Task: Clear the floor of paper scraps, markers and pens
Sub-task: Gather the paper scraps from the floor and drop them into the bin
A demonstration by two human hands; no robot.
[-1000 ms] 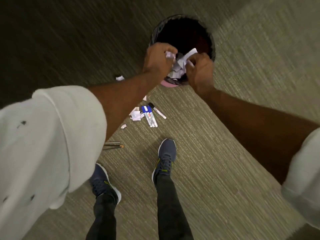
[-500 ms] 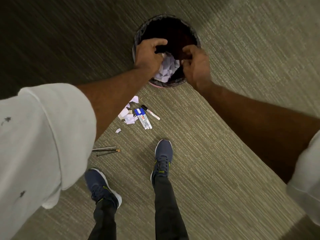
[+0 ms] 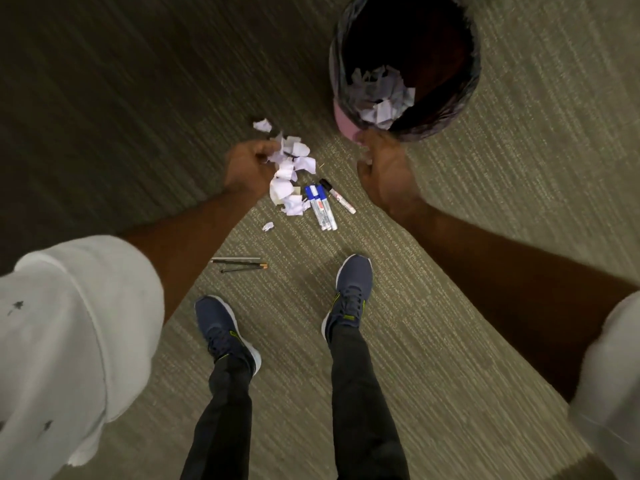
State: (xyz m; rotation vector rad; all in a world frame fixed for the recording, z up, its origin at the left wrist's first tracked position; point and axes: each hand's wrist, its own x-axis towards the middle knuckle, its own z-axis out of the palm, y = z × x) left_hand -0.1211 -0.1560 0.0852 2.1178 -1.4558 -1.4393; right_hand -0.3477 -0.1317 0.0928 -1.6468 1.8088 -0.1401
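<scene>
A pile of white paper scraps (image 3: pixel 291 174) lies on the carpet, with one scrap (image 3: pixel 262 125) apart above it and a small one (image 3: pixel 267 226) below. Three markers (image 3: pixel 323 206) lie side by side just right of the pile. Thin pens (image 3: pixel 239 264) lie nearer my feet. My left hand (image 3: pixel 247 168) hovers at the pile's left edge, fingers curled, touching the scraps. My right hand (image 3: pixel 384 168) hangs right of the markers, below the bin, fingers loosely bent and holding nothing. The bin (image 3: pixel 464 95), lined with a dark bag, holds crumpled paper (image 3: pixel 379 95).
My two feet in dark blue shoes (image 3: pixel 349 292) stand on the green-grey carpet just below the pens and markers. The carpet to the left is darker, in shadow.
Both hands let the paper drop into the bin and came back down toward the floor. The left hand now sits at the scrap pile; the right hand is below the bin.
</scene>
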